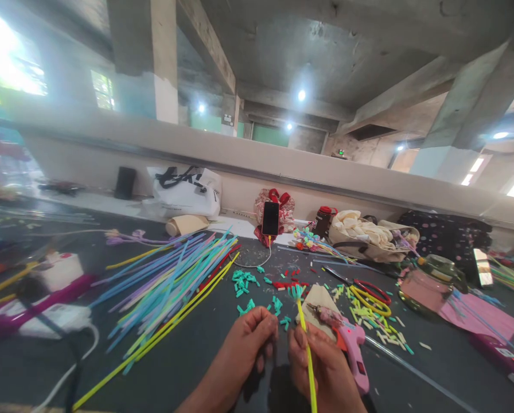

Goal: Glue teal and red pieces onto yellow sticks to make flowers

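Observation:
My right hand (321, 367) is closed round a yellow straw (307, 350) that stands nearly upright, with teal straw bits stuck at its top (296, 291). My left hand (246, 344) sits just left of it, fingertips pinched together near the table; what they hold is too small to make out. Small teal straw pieces (244, 282) lie scattered on the dark table (188, 355) right in front of both hands. A pink glue gun (349, 344) lies beside my right hand, its nozzle resting on a beige card (319, 298).
A fan of long coloured straws (171, 281) spreads at left. A phone (270, 218) on a charging cable leans at the back. Red and yellow rings (371, 295), cut yellow bits, a glass jar (435, 269), pink paper (481, 312), bags and a white power strip (59, 269) surround the work area.

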Available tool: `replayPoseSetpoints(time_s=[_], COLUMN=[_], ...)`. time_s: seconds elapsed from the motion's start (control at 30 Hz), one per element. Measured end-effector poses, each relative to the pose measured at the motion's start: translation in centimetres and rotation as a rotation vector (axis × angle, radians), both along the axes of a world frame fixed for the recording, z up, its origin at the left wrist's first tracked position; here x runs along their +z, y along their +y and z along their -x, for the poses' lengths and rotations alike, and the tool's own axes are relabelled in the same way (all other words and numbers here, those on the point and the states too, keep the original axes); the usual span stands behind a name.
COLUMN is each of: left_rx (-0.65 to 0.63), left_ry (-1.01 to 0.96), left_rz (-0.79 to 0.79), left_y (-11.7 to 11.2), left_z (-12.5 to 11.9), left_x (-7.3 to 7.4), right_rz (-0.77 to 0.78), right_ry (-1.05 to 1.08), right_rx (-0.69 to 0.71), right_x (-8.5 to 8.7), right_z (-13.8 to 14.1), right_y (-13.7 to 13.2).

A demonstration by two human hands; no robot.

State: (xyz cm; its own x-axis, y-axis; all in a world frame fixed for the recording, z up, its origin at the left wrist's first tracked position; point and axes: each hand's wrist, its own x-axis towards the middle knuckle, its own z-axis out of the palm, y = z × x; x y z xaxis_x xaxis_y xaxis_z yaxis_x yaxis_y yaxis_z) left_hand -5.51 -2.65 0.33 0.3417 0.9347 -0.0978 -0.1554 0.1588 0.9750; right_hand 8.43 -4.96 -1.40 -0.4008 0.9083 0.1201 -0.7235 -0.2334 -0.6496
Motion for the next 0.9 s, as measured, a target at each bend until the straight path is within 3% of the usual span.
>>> replayPoseSetpoints(time_s=[0.3,0.5,0.63,0.8,0.9], left_rx=[-0.05,-0.059,-0.081,0.006,-0.033], left_ry=[-0.103,-0.195,-0.204,-0.236,-0.286], left_rz=[-0.009,-0.007,0.011,0.032,0.097], left_y=[0.27,0.24,0.02,-0.28,-0.09], left_z=[-0.03,-0.04,-0.1,-0.02,0.2], left_x=[-0.72,-0.42,0.01,0.26,0.13], right_rz=[-0.013,0.033,0.004,-0.038,-0.02], right_ry=[-0.062,-0.23,-0.316,-0.439,-0.517], right_rx=[-0.072,-0.168,-0.162,-0.157,-0.176], right_x=[-0.59,-0.49,-0.48,-0.8,-0.62], right_z=[0.39,0.83,0.89,0.85,0.71], right_y=[0.05,-0.27,-0.41,-0.53,-0.72])
